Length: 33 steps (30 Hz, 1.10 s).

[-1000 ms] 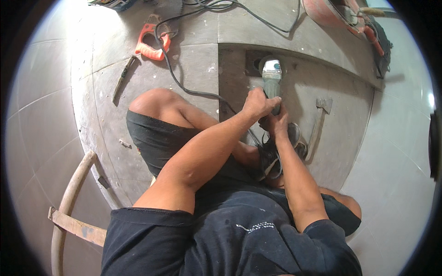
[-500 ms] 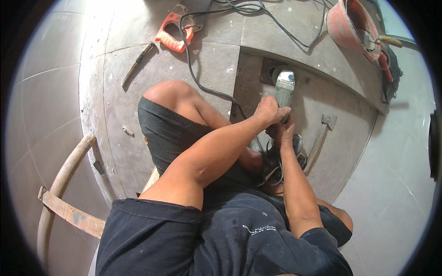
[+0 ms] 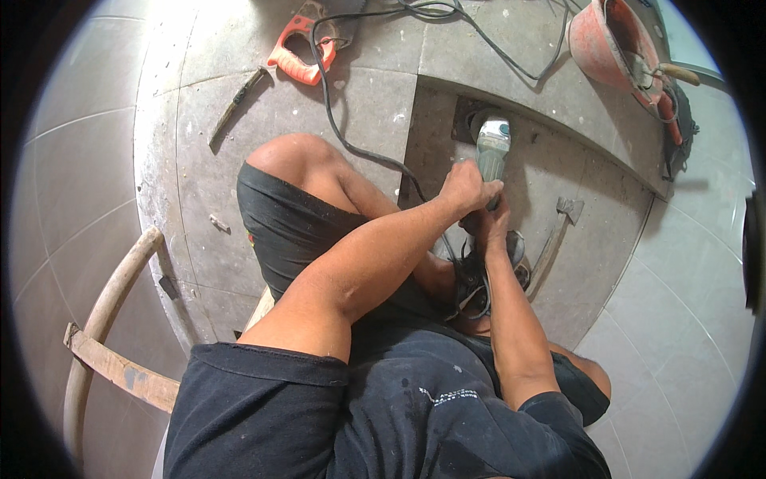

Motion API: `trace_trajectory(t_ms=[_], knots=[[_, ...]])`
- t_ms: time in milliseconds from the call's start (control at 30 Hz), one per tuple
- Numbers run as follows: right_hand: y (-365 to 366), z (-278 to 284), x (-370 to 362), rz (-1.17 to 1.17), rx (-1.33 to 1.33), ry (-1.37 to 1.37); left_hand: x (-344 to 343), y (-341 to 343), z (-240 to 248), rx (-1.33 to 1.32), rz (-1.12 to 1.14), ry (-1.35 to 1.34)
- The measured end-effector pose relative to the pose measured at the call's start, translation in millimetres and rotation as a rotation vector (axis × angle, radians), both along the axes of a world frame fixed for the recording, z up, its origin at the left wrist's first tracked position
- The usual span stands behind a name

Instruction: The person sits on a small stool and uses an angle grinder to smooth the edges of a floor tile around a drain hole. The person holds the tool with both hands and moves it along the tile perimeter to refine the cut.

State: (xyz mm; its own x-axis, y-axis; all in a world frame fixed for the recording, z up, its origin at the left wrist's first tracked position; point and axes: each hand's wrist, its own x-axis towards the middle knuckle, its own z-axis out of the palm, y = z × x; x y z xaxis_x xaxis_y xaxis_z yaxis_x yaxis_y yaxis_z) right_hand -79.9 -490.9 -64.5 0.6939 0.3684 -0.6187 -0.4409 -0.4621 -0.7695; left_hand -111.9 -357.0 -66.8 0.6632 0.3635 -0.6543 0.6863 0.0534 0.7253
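Observation:
A green angle grinder (image 3: 492, 160) with a silver head is held out in front of me, both hands around it. My left hand (image 3: 466, 188) is closed on the body from its left side. Nearer to me, my right hand (image 3: 492, 223) grips the rear end. The grinder's head lies over the right part of a dark square plate with a round hole (image 3: 467, 120), set in the sunken floor (image 3: 435, 128). Its disc is mostly hidden beneath the head. A black cord (image 3: 363, 153) runs from the far floor toward the grinder's rear, over my left side.
Right of my shoe (image 3: 471, 275) lies a hammer (image 3: 558, 227). A red bucket (image 3: 606, 48) holding a wooden-handled tool stands far right. An orange saw handle (image 3: 297, 68) and a chisel-like tool (image 3: 236, 105) lie far left. A wooden chair frame (image 3: 120, 303) stands at left.
The view has shifted slightly. The grinder's head sits a little differently over the plate, showing more of the round hole. Both hands keep the same grip.

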Motion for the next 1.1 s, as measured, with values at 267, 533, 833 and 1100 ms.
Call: trace_trajectory(t_ms=[267,533,833,1100], knots=[[0.0,-2.8,2.3,0.08,-0.068,-0.079,0.8,-0.3,-0.4,0.007,0.007,0.014],[-1.0,-7.5,2.7,0.126,-0.067,-0.174,1.8,2.0,2.8,0.025,0.014,0.017],[-1.5,-12.8,3.5,0.05,0.017,-0.03,1.3,1.7,0.7,0.035,0.011,0.003],[2.4,-12.4,4.1,0.121,-0.046,-0.11,0.8,3.8,1.6,0.018,0.01,0.019]])
